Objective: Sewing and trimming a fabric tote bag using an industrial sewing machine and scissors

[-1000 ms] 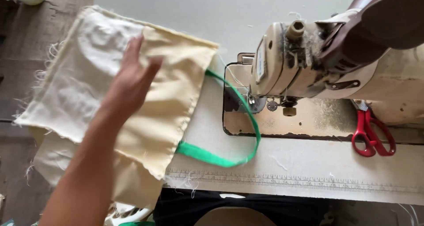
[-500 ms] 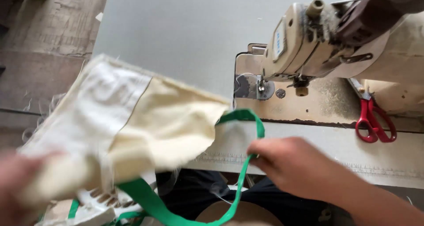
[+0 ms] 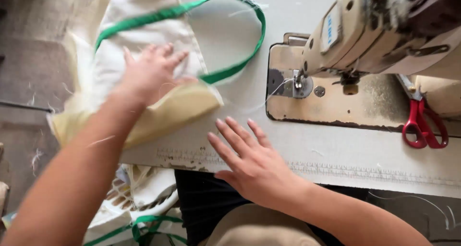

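From my remote seat I see the left hand (image 3: 152, 73) lying flat, fingers spread and gripping nothing, pressed on the cream fabric bag (image 3: 144, 97) at about ten o'clock on the pale surface (image 3: 345, 152); I judge the flat palm is there to pin the cloth so it does not slide. The bag hangs partly over the surface's left edge, its lower corner folded up near the middle. Its green strap (image 3: 249, 39) loops out toward twelve o'clock, lying loose on the surface, clear of the machine. The right hand (image 3: 249, 162) rests near six o'clock, fingers extended and apart, palm down on the bare surface just beside the printed ruler strip (image 3: 384, 171), holding nothing, apart from the bag. At two o'clock stands the worn beige sewing machine (image 3: 365, 30), its needle area (image 3: 298, 80) over a scuffed metal bed plate (image 3: 336, 106). Red-handled scissors (image 3: 422, 126) lie at three o'clock, within reach. Below the surface, at seven o'clock, a white basket (image 3: 144, 198) holds more cloth and green strap.
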